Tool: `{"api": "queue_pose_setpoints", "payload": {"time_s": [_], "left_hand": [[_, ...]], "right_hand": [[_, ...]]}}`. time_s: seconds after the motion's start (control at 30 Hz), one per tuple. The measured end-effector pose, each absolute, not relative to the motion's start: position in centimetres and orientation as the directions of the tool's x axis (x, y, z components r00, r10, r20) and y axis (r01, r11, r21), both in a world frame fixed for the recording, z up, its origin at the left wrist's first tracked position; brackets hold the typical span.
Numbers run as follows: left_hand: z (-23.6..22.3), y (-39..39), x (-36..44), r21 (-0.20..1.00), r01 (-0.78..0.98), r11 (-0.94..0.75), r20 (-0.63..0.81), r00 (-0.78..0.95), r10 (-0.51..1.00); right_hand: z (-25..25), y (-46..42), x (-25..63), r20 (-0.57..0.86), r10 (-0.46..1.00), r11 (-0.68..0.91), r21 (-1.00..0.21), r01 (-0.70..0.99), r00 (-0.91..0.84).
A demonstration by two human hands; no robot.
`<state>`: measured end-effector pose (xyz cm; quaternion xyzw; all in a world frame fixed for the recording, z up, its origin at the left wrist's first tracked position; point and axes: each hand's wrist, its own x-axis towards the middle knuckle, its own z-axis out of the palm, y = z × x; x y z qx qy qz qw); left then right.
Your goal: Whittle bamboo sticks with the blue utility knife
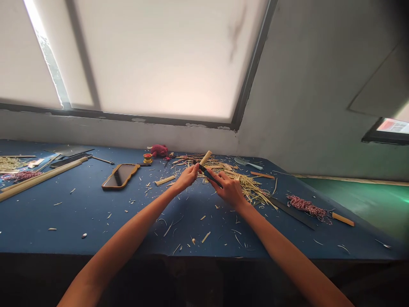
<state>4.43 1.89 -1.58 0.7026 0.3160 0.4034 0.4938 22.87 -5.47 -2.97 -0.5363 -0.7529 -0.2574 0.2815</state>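
Left hand (187, 178): the fingers curl closed around a pale bamboo stick (205, 157), and they pinch it firmly near the middle, with the upper end pointing away from the person.

Right hand (227, 189): it is closed around a dark-handled knife (208, 174) and brings this across the stick. The hands are almost touching. The blade is hidden by the fingers, so I cannot tell where exactly it meets the bamboo.

Good handling: in my judgement, this close grip is right, because the stick has little room to shake. Forearms stay low and apart, which seems to give steady control. Fingers should stay behind the edge.

Bamboo stick: it is straw-coloured, straight and looks smooth at the free end. It is held in the air above the table (96, 221), over a heap of bamboo shavings (243, 187).

Table: blue top, with many pale chips scattered over it.

Right side: a long dark knife (290, 212) with a wooden handle lies near red-and-white twine (308, 207).

Left side: a phone in a gold-coloured case (120, 176) lies near a long bamboo pole (38, 181).

Far edge: a red plush toy (159, 150) and a blue comb (247, 163) lie below a frosted window (153, 55).
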Motion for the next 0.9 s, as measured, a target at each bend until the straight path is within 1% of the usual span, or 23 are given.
{"api": "queue_pose_setpoints", "payload": {"time_s": [0.13,0.3,0.47,0.6,0.7,0.8,0.9], "left_hand": [[-1.79,2.12,4.59,0.96,-0.052,-0.276,0.265,0.492,0.83],[-1.82,2.68,4.2,0.95,-0.007,-0.311,0.272,0.499,0.822],[-1.83,2.64,4.29,0.959,-0.053,-0.28,0.258,0.577,0.775],[-1.74,2.39,4.32,0.943,-0.026,-0.331,0.288,0.561,0.776],[-1.68,2.42,4.2,0.923,-0.02,-0.385,0.33,0.558,0.762],[-1.63,2.55,4.14,0.899,0.017,-0.437,0.367,0.517,0.774],[-1.68,2.61,4.29,0.892,0.068,-0.447,0.368,0.464,0.806]], "right_hand": [[-3.23,-5.47,22.73,0.692,0.673,0.305,0.059,0.951,-0.259],[-3.1,-5.7,22.71,0.676,0.692,0.298,0.054,0.953,-0.255],[-3.14,-5.66,22.7,0.687,0.689,0.286,0.035,0.958,-0.231],[-2.97,-5.75,22.72,0.686,0.691,0.274,0.046,0.961,-0.23],[-2.76,-5.87,22.64,0.69,0.691,0.277,0.026,0.96,-0.218],[-2.67,-5.93,22.42,0.697,0.683,0.285,0.02,0.958,-0.217],[-2.7,-5.93,22.15,0.706,0.674,0.284,0.024,0.958,-0.217]]}}
